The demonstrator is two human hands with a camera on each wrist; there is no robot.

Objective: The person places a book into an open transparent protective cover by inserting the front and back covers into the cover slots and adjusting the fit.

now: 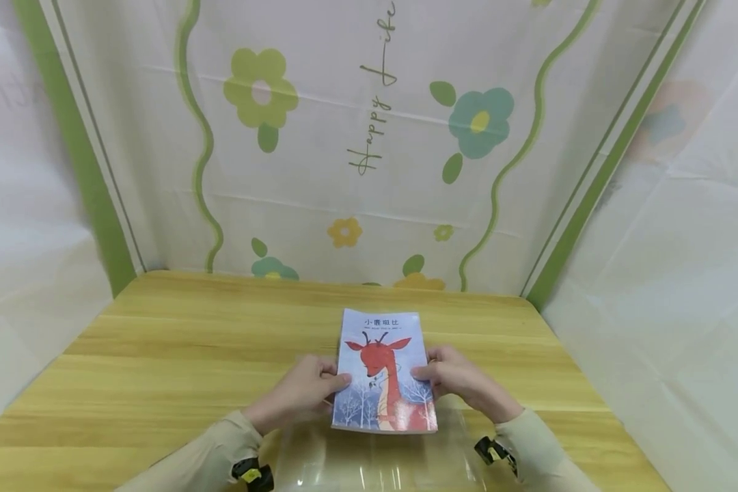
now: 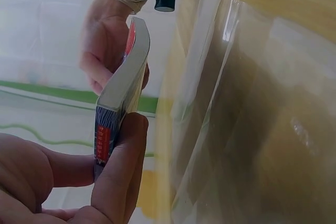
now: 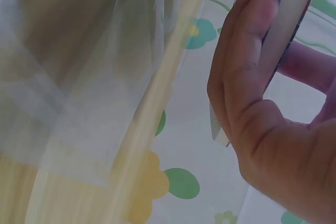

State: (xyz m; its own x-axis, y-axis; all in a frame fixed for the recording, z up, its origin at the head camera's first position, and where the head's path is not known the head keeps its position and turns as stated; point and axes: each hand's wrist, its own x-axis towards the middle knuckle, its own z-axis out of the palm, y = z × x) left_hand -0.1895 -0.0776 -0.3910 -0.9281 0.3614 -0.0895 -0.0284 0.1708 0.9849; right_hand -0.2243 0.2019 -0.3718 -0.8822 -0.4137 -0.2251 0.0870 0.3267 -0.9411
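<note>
A paperback book [image 1: 381, 383] with a red deer on a pale blue cover is held up above the table, front cover facing me. My left hand [image 1: 304, 388] grips its left edge, thumb on the cover and fingers behind. On the opposite edge, my right hand [image 1: 458, 379] pinches it the same way. In the left wrist view the book's spine and bottom edge [image 2: 126, 80] show between thumb and fingers, the block slightly bowed. The right wrist view shows curled fingers [image 3: 247, 66] against the back cover. Beneath the book lies a clear plastic sheet or bag [image 1: 332, 461].
The wood-grain table [image 1: 190, 355] stretches to both sides and behind the book. A white cloth with printed flowers [image 1: 369, 150] hangs at the table's far edge, and pale cloth walls [image 1: 682, 273] stand at the sides.
</note>
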